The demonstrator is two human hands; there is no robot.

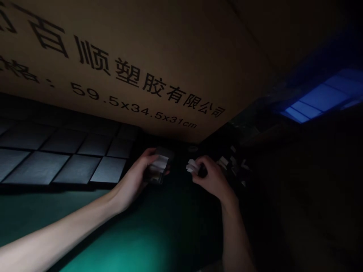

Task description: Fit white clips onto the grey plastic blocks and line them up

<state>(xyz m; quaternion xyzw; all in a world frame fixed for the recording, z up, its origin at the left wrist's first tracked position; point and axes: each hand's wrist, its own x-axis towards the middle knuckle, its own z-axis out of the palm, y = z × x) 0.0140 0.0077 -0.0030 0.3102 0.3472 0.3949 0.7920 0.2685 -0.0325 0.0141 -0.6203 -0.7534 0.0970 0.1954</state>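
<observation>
So we've got the left hand [138, 172] wrapped round a small dark box [161, 162], thumb on top, fingers open only as wide as the box itself. The right hand [210, 175] has thumb and forefinger closed on some folded white slips [191, 166], just beside it. Both are over the green work surface [121, 245], in front of the big printed carton [141, 56].

We'd guess the box is light and fairly stiff, maybe a bit slick, so we'd grip it by the sides. The slips look like thin card: nearly weightless, easy to crease, best pinched at an edge.

Looks-wise, the box is dark with a paler, shinier strip across the top; the slips are small, white and angular. Too dim for us to tell more.
</observation>
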